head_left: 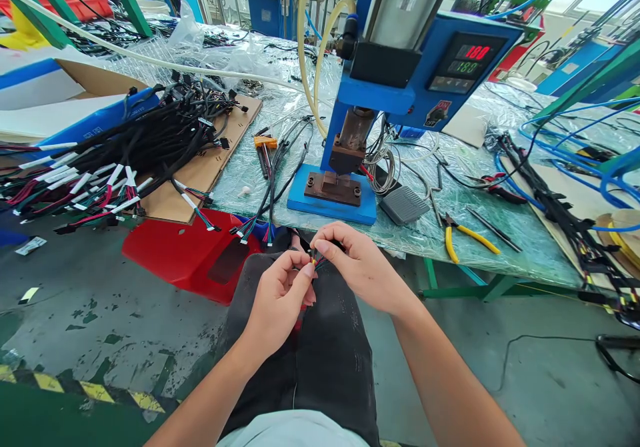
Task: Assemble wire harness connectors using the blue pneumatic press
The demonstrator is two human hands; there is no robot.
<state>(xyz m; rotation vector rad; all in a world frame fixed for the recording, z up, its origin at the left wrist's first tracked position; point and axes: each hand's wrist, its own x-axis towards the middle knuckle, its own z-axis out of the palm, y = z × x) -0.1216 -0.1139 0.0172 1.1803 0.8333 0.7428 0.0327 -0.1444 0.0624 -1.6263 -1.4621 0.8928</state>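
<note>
Over my lap, my left hand (281, 293) and my right hand (353, 263) meet, both pinched on the thin coloured wires of a black cable harness (317, 260). The left fingertips grip the red and yellow wire ends; the right fingers close on the black part just beside them. The harness runs up to the bench edge, where more cable ends (253, 227) hang down. Straight ahead stands a blue bench press (350, 133) with a red digital display (470, 57).
A heap of black wire harnesses (125, 147) lies on cardboard at the left. A red tray (185, 253) sits below the bench edge. A grey foot pedal (404, 205), yellow-handled pliers (467, 233) and blue tubing (575, 167) lie at the right. Hazard tape (75, 387) marks the floor.
</note>
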